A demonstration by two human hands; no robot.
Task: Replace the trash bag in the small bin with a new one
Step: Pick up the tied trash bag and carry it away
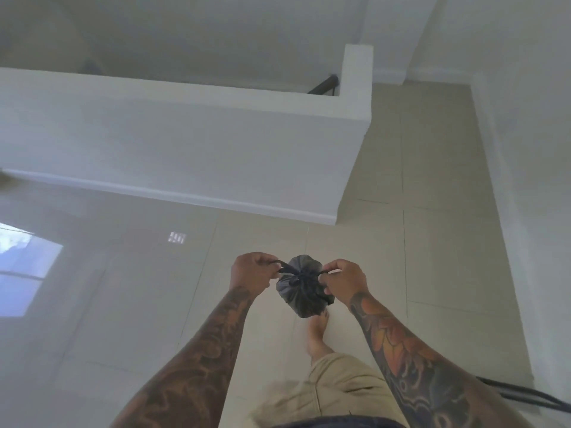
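— What's there to see, from the big things down?

— A pale tiled floor (pixel 432 211), with a low white wall (pixel 185 140) across the upper left of the frame. No bin anywhere in view.

— And the bag?

— A small dark trash bag (pixel 304 288), lower centre, held up off the floor between both hands. The left hand (pixel 251 271) pinches one tie end, the right hand (pixel 344 281) pinches the other, each grip tight.

— How far along?

— The old bag looks out and is being knotted, I'd say. Binning it and fitting the new one are left.
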